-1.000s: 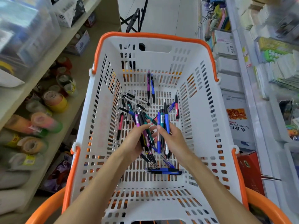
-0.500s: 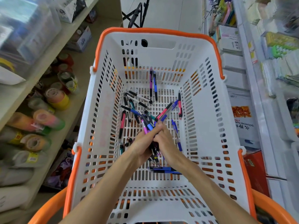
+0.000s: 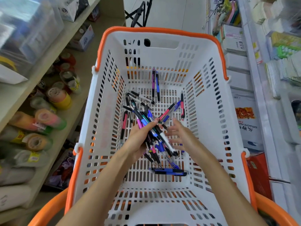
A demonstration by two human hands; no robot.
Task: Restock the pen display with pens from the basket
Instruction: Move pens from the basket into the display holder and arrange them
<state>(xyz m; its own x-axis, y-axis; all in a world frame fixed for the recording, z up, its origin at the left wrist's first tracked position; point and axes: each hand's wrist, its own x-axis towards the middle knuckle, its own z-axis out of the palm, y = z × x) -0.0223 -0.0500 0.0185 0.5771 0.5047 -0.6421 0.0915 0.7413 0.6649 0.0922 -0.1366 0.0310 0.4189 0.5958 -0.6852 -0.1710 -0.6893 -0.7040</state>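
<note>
While both our hands were pressed together round one gathered handful half a second ago, they have now parted: our left hand (image 3: 138,139) alone grips the bundle of pens (image 3: 154,136), fingers wrapped round its middle, with the tips fanning down toward us and the clip ends pointing up and away. Our right hand (image 3: 180,136) has come off the bundle and hovers just beside it, fingers spread and empty, slightly blurred as if mid-move.

We take this to mean the gathering is handed over to one hand, which frees the other to pick up more. Plenty remains in the basket (image 3: 216,121): a loose heap of pens (image 3: 140,101) lies on the floor of it beyond our left hand, a purple and blue pair (image 3: 155,84) leans near the far wall, a pink pen (image 3: 182,106) lies near the right wall, and two blue pens (image 3: 169,171) lie crosswise close to us.

No pen has reached the display yet, and we cannot pick the display out among the blurred shelves on the right. The risk we see is the fanned bundle slipping apart in a single grip.
</note>
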